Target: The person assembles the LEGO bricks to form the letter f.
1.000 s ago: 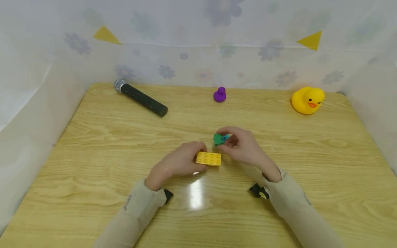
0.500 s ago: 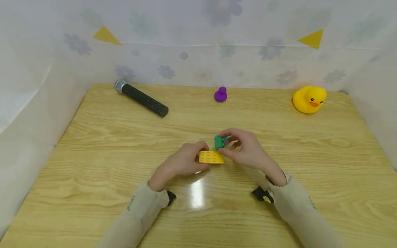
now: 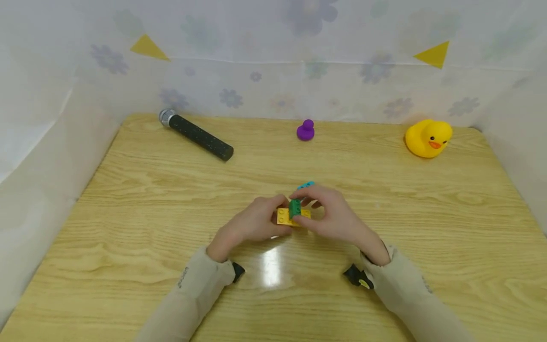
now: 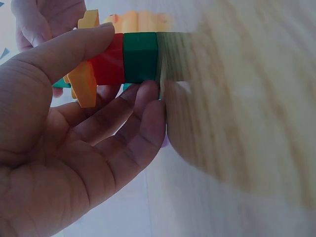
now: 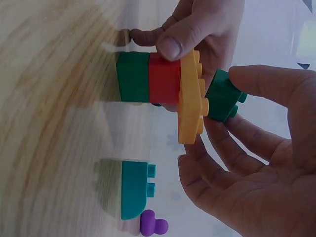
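In the head view my left hand point(image 3: 256, 220) holds a small stack of toy bricks from the left. The left wrist view shows its layers: a green brick point(image 4: 140, 58) at the table, a red brick point(image 4: 107, 59) in the middle and a wide yellow brick point(image 5: 189, 111) on top. My left thumb presses the red brick. Thumb and fingers of my right hand point(image 3: 331, 211) pinch another green brick point(image 3: 295, 208), tilted at the yellow studs; whether it touches them I cannot tell. A teal brick point(image 5: 134, 189) with a rounded corner rests on the table beyond my right hand.
Along the back of the wooden table point(image 3: 128, 213) lie a black microphone point(image 3: 198, 136), a purple figure point(image 3: 305, 130) and a yellow rubber duck point(image 3: 429, 138). A flowered white curtain point(image 3: 273, 57) rises behind the table.
My right hand has brought its green brick toward me and left, from behind the yellow brick to over it. The teal brick now shows behind that hand. The left hand shifted slightly right.
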`<state>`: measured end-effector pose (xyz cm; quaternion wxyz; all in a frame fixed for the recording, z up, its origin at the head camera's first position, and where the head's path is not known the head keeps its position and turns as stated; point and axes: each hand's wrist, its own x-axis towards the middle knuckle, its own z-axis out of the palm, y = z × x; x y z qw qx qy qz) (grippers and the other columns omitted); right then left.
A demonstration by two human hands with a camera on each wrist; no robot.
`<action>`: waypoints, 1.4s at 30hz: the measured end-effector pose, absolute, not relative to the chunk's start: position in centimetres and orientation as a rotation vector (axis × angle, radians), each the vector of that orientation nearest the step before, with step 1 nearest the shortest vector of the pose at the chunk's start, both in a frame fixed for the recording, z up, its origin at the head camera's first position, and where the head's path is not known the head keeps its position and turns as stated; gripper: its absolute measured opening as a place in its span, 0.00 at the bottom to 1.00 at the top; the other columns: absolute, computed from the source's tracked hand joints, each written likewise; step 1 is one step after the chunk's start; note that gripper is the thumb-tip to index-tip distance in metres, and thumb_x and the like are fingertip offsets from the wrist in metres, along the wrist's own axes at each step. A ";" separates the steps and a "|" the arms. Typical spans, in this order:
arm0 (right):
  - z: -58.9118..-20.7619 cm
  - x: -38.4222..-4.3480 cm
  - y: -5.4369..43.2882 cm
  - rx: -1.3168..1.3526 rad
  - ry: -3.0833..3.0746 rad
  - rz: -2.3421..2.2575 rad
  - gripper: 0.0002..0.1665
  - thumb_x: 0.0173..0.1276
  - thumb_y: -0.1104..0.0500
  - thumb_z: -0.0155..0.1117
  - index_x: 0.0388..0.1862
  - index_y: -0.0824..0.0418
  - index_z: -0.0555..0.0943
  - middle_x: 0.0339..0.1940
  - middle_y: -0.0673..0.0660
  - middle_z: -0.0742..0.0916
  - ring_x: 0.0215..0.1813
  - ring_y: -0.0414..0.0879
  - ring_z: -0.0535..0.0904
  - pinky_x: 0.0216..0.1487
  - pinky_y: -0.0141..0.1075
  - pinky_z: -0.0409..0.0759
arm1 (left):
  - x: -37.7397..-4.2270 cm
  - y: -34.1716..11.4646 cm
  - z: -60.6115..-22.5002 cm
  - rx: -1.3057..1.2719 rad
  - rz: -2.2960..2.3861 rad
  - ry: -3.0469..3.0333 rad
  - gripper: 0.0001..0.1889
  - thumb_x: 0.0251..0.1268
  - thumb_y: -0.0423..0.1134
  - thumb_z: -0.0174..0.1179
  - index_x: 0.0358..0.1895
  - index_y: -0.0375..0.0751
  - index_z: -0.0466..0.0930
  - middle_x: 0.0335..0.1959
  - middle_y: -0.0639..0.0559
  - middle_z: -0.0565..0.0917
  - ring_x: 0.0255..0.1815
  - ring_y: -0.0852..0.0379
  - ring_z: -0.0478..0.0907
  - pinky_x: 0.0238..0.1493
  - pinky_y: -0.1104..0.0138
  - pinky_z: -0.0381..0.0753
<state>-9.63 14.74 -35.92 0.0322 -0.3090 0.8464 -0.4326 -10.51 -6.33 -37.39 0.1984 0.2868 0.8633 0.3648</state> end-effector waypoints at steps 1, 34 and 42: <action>-36.0 -9.6 14.7 -0.957 2.602 -1.326 0.22 0.57 0.64 0.72 0.51 0.64 0.80 0.46 0.55 0.85 0.43 0.49 0.81 0.41 0.46 0.80 | -10.5 -6.3 -37.4 0.801 1.014 2.418 0.19 0.59 0.41 0.68 0.50 0.40 0.74 0.30 0.54 0.76 0.25 0.60 0.70 0.26 0.71 0.70; -36.1 -9.3 14.0 -0.966 2.630 -1.242 0.21 0.55 0.61 0.74 0.50 0.62 0.83 0.45 0.53 0.87 0.47 0.48 0.81 0.50 0.46 0.78 | -10.5 -6.3 -37.1 0.834 0.987 2.436 0.18 0.60 0.41 0.66 0.50 0.40 0.73 0.33 0.53 0.78 0.25 0.60 0.70 0.26 0.70 0.71; -36.3 -9.4 14.2 -1.004 2.645 -1.222 0.21 0.53 0.61 0.76 0.48 0.63 0.84 0.44 0.54 0.88 0.47 0.47 0.82 0.47 0.42 0.79 | -10.4 -6.3 -37.2 0.833 0.980 2.437 0.18 0.60 0.41 0.66 0.50 0.40 0.73 0.37 0.53 0.80 0.31 0.59 0.73 0.32 0.70 0.73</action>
